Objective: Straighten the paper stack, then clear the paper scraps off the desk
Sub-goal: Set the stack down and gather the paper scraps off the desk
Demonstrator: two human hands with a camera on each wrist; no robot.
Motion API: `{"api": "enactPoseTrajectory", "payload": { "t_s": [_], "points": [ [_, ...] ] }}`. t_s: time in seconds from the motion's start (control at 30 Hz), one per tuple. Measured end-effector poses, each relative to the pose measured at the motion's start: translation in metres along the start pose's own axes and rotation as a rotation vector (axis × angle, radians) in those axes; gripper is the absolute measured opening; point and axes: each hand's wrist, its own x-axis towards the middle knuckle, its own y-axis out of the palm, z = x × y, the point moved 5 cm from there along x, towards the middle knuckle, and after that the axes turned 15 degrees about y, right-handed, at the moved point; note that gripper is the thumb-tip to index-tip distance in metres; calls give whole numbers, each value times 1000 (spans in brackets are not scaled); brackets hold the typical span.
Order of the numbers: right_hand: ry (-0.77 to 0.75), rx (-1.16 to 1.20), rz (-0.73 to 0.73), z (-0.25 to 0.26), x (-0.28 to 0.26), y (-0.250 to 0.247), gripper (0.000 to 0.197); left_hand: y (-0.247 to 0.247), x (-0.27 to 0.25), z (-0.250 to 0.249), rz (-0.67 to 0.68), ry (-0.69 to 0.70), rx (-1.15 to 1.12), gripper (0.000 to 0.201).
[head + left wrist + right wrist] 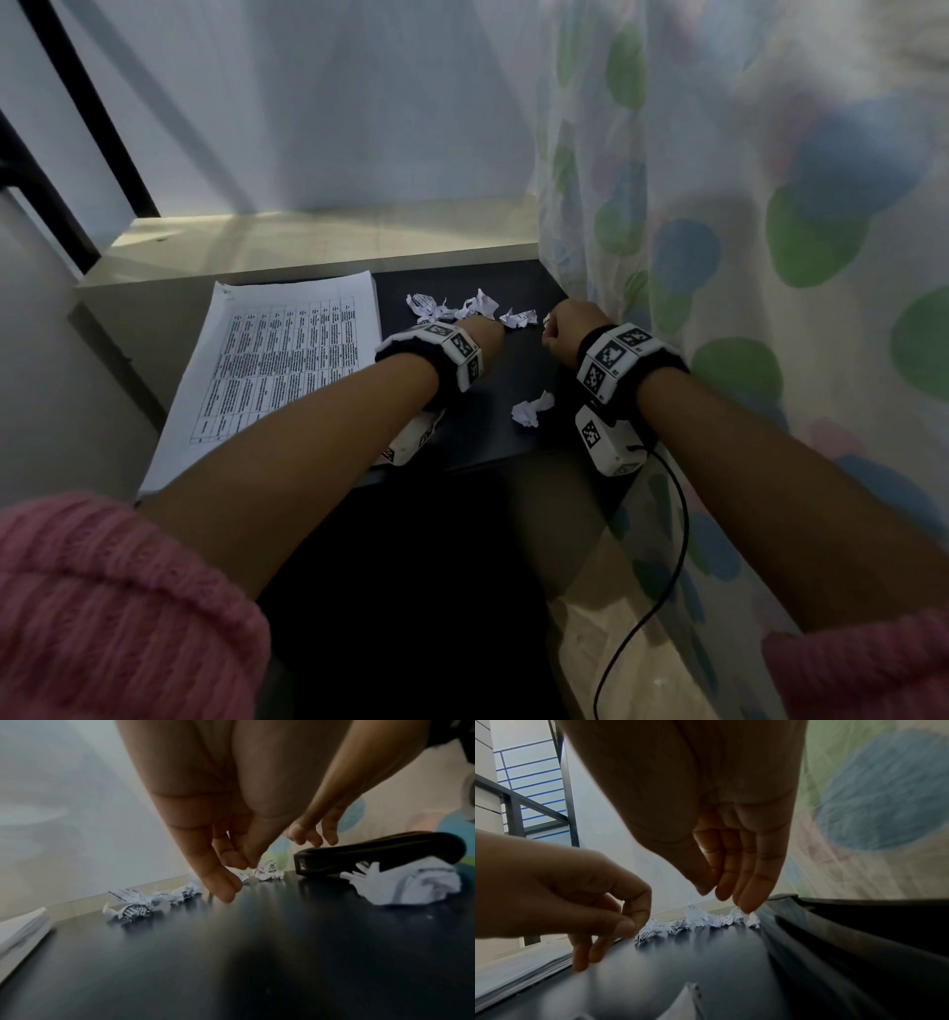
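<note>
A squared-up paper stack (277, 360) with a printed table on top lies on the left of the dark desk (462, 447). Several crumpled paper scraps (462, 308) are strewn along the desk's back edge. One more scrap (531, 408) lies nearer, between my wrists. My left hand (488, 329) reaches to the back row. In the left wrist view its thumb and fingertips (240, 865) pinch together at the edge of a scrap (264, 874). My right hand (713, 894) hangs with straight fingers just above the rightmost scrap (753, 920) and holds nothing.
A black stapler (380, 852) rests on the desk under my right hand, beside the near scrap (411, 886). A dotted curtain (770, 205) hangs along the desk's right side. A pale wooden ledge (308, 241) runs behind the desk. A black cable (667, 539) trails from my right wrist.
</note>
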Motion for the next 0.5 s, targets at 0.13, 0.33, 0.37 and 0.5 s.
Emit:
{"api": "enactPoseTrajectory", "payload": {
  "t_s": [0.13,0.33,0.37,0.5],
  "points": [
    [-4,-4,7,2,-6,1,28,-6,-10,0,-101,-17,-100,31],
    [-5,12,7,7,-33,3,30,-17,-57,11,-303,-37,-393,17],
    [-17,17,-3,12,-41,4,30,-16,-66,16,-326,-35,-448,14],
    [-94,65,54,42,-79,18,30,-6,-112,35,-494,-13,-713,32]
  ]
}}
